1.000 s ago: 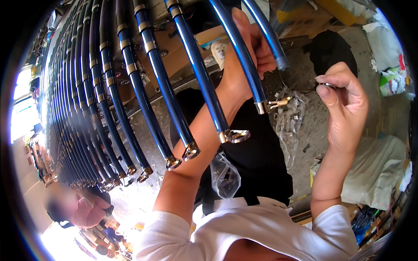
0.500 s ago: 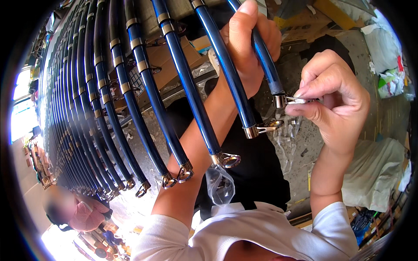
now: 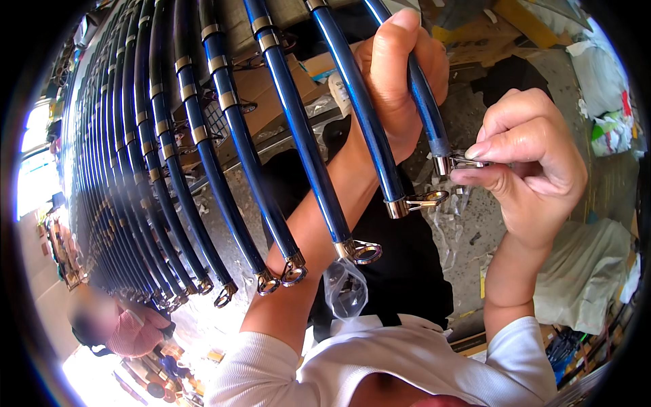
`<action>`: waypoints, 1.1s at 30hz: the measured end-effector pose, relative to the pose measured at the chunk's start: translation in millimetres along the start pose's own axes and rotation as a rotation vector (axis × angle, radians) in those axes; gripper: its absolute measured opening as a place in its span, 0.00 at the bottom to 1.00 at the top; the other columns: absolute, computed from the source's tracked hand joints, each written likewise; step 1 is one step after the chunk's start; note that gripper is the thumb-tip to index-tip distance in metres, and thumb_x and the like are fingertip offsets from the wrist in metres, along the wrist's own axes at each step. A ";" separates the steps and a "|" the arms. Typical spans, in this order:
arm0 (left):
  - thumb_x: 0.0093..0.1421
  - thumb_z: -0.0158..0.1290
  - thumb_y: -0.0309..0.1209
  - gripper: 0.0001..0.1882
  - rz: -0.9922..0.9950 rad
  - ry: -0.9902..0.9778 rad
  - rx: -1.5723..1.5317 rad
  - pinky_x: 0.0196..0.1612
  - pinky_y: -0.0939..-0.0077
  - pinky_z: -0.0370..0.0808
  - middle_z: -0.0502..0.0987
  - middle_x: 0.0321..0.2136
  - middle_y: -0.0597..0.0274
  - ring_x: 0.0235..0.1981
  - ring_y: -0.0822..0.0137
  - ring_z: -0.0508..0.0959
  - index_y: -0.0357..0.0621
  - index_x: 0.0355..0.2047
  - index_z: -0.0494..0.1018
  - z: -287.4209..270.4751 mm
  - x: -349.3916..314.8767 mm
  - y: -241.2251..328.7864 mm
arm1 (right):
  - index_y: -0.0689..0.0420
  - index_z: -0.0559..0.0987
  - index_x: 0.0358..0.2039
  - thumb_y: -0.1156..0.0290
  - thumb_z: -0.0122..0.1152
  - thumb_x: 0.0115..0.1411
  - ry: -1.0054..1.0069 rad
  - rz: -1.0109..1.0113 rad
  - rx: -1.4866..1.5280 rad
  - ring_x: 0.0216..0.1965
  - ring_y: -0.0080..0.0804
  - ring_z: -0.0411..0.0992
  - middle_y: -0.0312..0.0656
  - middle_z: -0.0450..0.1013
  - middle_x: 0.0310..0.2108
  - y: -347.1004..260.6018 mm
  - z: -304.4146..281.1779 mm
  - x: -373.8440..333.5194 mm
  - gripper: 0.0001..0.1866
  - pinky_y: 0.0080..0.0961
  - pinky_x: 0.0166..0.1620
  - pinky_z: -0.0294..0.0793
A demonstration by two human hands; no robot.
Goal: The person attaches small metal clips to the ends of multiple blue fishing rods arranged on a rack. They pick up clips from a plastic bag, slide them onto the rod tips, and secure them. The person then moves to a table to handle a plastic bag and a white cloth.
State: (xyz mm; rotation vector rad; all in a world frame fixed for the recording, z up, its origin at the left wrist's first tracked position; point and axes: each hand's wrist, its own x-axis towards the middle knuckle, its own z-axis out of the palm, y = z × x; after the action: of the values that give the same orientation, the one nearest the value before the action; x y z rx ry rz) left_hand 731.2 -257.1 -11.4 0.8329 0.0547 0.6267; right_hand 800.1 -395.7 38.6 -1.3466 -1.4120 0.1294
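Dark blue fishing rods hang side by side, each ending in a metal collar with a ring guide. My left hand [image 3: 400,88] is closed around the rightmost fishing rod [image 3: 429,115], reaching up behind the neighbouring rod [image 3: 359,95]. At that rightmost rod's lower end, the thumb and fingers of my right hand [image 3: 539,163] pinch its metal guide [image 3: 464,163], whose ring is mostly hidden by the fingertips. Just left and lower, the neighbouring rod's ring guide [image 3: 430,199] is in full view. Another ring guide [image 3: 366,252] sits in front of my left forearm.
The long row of rods [image 3: 163,136] fills the left side. A clear plastic bag [image 3: 346,292] hangs near my lap. At lower left is another person with a pink cap [image 3: 132,332]. Cardboard [image 3: 271,102] lies beneath, and a pale sheet [image 3: 576,271] lies at right.
Both hands and the held rod have shifted slightly right and down in the picture. The nearby rods show a similar small shift. Both grips stay the same.
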 end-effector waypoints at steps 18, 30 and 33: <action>0.66 0.42 0.49 0.28 -0.033 0.073 -0.106 0.17 0.75 0.50 0.55 0.08 0.68 0.11 0.73 0.54 0.47 0.13 0.56 18.0 -12.9 -2.4 | 0.55 0.69 0.37 0.66 0.84 0.26 0.106 0.065 -0.137 0.27 0.20 0.55 0.32 0.62 0.29 3.3 5.1 -5.3 0.37 0.15 0.29 0.53; 0.65 0.36 0.63 0.33 -0.197 0.104 0.199 0.19 0.78 0.50 0.52 0.12 0.71 0.16 0.75 0.52 0.49 0.16 0.56 -11.2 -43.4 -3.2 | 0.60 0.67 0.44 0.70 0.57 0.62 0.359 0.345 0.249 0.31 0.18 0.57 0.35 0.63 0.33 -4.4 0.2 -60.6 0.13 0.16 0.34 0.57; 0.66 0.43 0.56 0.25 -0.327 0.259 0.523 0.23 0.80 0.55 0.59 0.17 0.69 0.18 0.74 0.58 0.46 0.28 0.65 -29.0 -98.9 14.1 | 0.59 0.69 0.40 0.74 0.53 0.64 0.325 0.506 0.204 0.28 0.15 0.59 0.33 0.65 0.31 -18.5 -9.2 -91.3 0.06 0.13 0.31 0.59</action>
State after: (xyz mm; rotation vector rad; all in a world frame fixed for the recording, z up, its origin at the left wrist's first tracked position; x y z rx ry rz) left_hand 635.0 -283.8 -40.4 1.2095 0.5997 0.4083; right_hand 770.0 -475.3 -0.3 -1.4515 -0.7485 0.3601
